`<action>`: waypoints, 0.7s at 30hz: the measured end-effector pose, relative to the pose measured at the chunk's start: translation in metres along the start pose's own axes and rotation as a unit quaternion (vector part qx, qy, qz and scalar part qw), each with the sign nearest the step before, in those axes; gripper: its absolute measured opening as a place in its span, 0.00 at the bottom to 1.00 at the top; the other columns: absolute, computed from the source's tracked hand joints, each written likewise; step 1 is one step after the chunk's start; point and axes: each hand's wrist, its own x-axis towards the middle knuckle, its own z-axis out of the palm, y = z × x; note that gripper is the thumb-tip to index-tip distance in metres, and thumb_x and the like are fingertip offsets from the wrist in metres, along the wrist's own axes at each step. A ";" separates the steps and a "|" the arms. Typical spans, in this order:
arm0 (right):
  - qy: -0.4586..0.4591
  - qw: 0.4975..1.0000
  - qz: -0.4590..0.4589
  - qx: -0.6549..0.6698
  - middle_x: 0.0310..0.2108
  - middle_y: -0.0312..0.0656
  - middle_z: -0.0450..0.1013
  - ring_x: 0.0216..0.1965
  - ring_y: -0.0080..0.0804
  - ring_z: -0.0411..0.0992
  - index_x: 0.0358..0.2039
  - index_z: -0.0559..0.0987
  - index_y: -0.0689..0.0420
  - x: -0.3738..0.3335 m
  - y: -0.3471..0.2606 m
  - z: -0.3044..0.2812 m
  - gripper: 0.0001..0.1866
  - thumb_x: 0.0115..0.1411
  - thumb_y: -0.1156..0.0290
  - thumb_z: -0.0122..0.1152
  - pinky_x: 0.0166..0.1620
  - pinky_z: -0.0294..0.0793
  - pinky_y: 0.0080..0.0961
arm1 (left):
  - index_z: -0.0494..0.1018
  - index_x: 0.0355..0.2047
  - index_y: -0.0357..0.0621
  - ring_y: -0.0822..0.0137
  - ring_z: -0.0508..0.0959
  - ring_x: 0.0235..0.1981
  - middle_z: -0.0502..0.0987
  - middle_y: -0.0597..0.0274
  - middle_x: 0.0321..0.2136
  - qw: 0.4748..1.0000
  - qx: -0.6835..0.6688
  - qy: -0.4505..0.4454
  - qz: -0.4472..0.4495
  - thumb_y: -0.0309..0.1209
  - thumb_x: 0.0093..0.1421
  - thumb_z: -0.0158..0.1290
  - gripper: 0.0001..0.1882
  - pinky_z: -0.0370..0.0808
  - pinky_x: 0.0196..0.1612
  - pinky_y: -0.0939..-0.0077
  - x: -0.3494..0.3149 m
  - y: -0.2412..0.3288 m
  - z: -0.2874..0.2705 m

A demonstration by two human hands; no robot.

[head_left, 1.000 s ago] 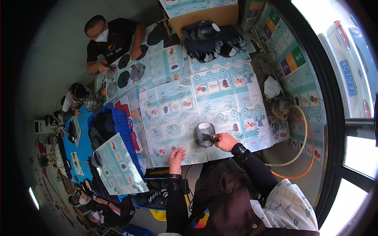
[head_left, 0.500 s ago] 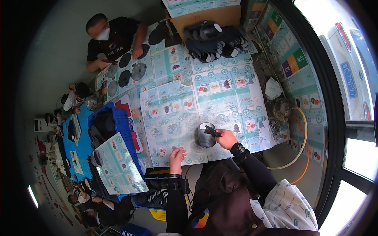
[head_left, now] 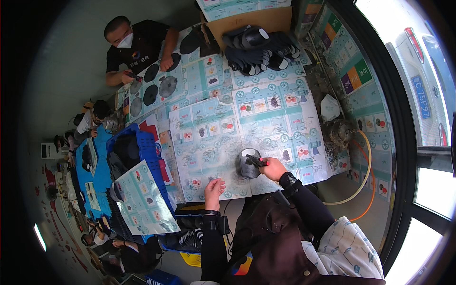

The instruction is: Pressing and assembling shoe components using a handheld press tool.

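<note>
My right hand is closed round a black hand tool with red ends. The tool's dark end lies over a rounded, dark grey piece with a white patch, which rests near the table's front edge. Its exact kind is too small to tell. To the left of that piece, my left hand hovers by the table edge, fingers loosely bent and apart, with nothing in it. Picture sheets with grey smudges cover the table.
Dark pieces with white patches are piled at the back by a cardboard box. A co-worker sits far left beside several flat dark pieces. On the left stands a blue crate; hoses hang at right.
My right hand and the tool have shifted very slightly over the grey piece. My left hand stays in place. The co-worker's tool-holding hand has moved a little, and their head has turned up.
</note>
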 end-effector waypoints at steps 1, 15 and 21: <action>0.005 1.000 -0.001 -0.001 0.38 0.60 0.79 0.43 0.62 0.76 0.42 0.82 0.62 -0.001 0.001 0.001 0.21 0.53 0.60 0.60 0.49 0.75 0.48 | 0.75 0.52 0.41 0.72 0.80 0.37 0.82 0.61 0.40 1.000 0.000 0.001 0.000 0.35 0.71 0.54 0.14 0.76 0.40 0.80 0.000 0.000 0.000; 0.010 1.000 -0.007 -0.017 0.38 0.59 0.79 0.42 0.62 0.76 0.42 0.83 0.57 0.005 -0.004 0.000 0.19 0.53 0.61 0.59 0.48 0.76 0.49 | 0.75 0.52 0.40 0.72 0.80 0.37 0.82 0.60 0.40 1.000 -0.004 0.005 0.002 0.36 0.70 0.55 0.15 0.76 0.40 0.79 0.003 0.006 -0.002; -0.005 0.997 -0.025 -0.073 0.33 0.58 0.79 0.40 0.58 0.77 0.34 0.83 0.61 -0.003 -0.002 -0.003 0.18 0.50 0.59 0.65 0.45 0.77 0.45 | 0.77 0.49 0.42 0.73 0.80 0.34 0.83 0.60 0.39 1.000 -0.014 0.007 0.024 0.35 0.70 0.55 0.13 0.76 0.38 0.81 0.007 -0.006 -0.005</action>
